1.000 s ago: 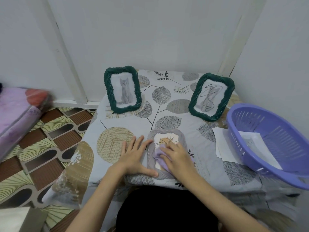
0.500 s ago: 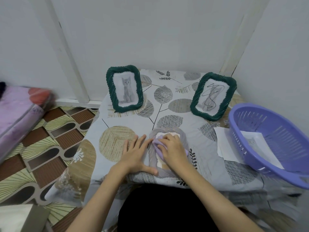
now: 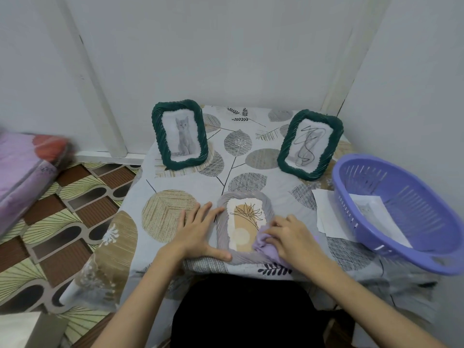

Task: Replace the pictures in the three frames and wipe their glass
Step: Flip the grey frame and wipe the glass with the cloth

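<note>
White walls meeting in a corner across the top of the frame, with a low table under a grey leaf-printed cloth (image 3: 251,156) filling the centre. Flat on the cloth at centre bottom, a grey woven-rim picture frame (image 3: 244,195) holding a beige plant print. Left hand (image 3: 198,232) spread flat, fingers straight, against the left rim of that frame, thumb along its near edge. Right hand (image 3: 292,238) curled over a bunched lilac cleaning cloth (image 3: 263,243), pressing it onto the lower right corner of the glass.

Upright at upper centre-left, a dark green woven-rim frame with a grey kitten picture (image 3: 179,134). Upright and tilted at upper centre-right, a dark green woven-rim frame with a black scribble drawing (image 3: 310,144). Both well apart from the flat frame.

At right, an oval purple slotted plastic basket (image 3: 401,217) with a white paper sheet (image 3: 379,214) inside; another loose white sheet (image 3: 326,212) on the cloth just beside its left wall. At left, patterned brown and cream floor tiles (image 3: 62,222) and a blurred pink-purple folded bundle (image 3: 22,169).
</note>
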`<state>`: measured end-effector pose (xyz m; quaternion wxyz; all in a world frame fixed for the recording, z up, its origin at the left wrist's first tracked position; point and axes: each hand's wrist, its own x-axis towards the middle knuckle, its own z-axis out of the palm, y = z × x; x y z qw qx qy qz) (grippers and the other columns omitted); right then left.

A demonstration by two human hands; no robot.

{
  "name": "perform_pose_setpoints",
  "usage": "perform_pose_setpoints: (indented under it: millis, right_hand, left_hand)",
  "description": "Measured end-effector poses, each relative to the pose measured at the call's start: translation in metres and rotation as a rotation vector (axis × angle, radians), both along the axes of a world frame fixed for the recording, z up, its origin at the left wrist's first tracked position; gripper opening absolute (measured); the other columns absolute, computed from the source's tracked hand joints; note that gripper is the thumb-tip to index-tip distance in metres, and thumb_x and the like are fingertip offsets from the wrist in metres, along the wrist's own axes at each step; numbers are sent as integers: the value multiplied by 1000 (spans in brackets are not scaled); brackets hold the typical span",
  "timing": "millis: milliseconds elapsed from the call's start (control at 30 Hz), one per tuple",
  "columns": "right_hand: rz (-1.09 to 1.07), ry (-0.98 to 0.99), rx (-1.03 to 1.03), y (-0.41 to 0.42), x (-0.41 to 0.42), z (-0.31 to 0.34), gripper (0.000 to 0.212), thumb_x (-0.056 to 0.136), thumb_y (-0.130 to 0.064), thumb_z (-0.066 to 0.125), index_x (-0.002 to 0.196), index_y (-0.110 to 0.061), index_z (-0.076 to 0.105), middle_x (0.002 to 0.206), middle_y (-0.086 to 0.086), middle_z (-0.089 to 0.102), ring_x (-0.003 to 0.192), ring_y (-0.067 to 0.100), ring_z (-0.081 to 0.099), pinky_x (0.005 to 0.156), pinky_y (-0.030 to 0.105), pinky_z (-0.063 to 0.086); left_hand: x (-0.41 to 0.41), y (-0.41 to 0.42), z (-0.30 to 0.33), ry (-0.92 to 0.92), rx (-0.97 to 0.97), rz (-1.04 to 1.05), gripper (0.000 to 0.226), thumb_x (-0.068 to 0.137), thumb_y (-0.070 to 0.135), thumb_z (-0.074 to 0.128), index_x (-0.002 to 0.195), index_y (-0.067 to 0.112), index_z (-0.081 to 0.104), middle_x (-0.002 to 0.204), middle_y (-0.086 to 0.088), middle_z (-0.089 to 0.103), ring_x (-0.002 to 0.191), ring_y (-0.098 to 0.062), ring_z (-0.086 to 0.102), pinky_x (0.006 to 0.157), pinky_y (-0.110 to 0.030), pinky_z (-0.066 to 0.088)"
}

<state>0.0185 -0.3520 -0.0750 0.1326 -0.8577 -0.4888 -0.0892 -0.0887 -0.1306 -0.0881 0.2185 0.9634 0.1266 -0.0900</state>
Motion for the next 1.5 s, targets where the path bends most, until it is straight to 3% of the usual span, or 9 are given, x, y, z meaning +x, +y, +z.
perform_pose_setpoints:
  millis: [133,300,467,600,900,1000,1167,1367,1500]
  right_hand:
    - [-108,54,61,28,13,4,5,63,-20,72,67,-17,72,71,4,62,58,29,54,49,34,49]
    - [41,120,125,68,-7,1,33,70,-40,44,66,-23,71,75,1,62,65,28,55,58,34,47]
    - [100,128,101,54,-29,-6,32,73,-37,41,69,-24,70,77,-1,61,67,28,56,56,38,47]
    - [158,260,-49,37,-31,1,49,79,-42,30,87,-19,72,94,4,62,84,29,52,73,40,42]
    - [-6,46,28,4,9,0,6,64,-22,63,66,-21,69,69,-2,60,58,26,54,47,37,48]
    - [-111,-10,50,35,30,0,11,75,-16,61,79,-14,72,84,5,63,72,32,56,60,39,46]
    - [-226,114,-77,65,51,8,28,93,-27,50,115,-16,63,118,3,53,103,25,43,83,33,34]
    - [-176,140,-162,25,7,17,24,91,-26,50,108,-18,66,116,2,51,104,26,45,85,34,36]
    - [-108,513,42,2,-11,18,16,86,-21,62,94,-12,72,94,5,55,93,24,53,81,31,41]
  left_hand:
    - [0,0,0,9,4,-2,142,16,101,29,143,44,-1,156,7,-8,144,-21,-14,114,-54,-10]
    - [-1,-1,-1,-7,17,11,141,16,101,26,142,45,-1,156,8,-7,144,-21,-13,114,-53,-9]
    - [-1,-1,-3,-18,25,20,142,15,102,22,142,44,1,156,7,-6,144,-22,-12,114,-53,-8]
    - [-1,-2,-2,-22,34,28,145,11,102,20,143,44,3,156,7,-4,144,-22,-9,114,-52,-7]
    - [-1,-1,1,-5,-2,8,143,15,101,28,143,43,2,157,5,-6,144,-24,-12,114,-54,-9]
    - [-1,0,1,2,0,5,143,15,101,28,143,44,2,157,5,-6,144,-23,-12,113,-54,-10]
    - [0,0,0,1,9,1,142,16,101,29,143,44,2,157,6,-7,144,-23,-13,114,-54,-10]
    - [0,1,-2,0,8,0,142,15,101,30,143,45,2,156,7,-8,144,-22,-13,114,-53,-10]
    - [0,4,5,24,-98,3,134,22,101,32,142,46,7,157,7,-6,144,-20,-13,113,-51,-12]
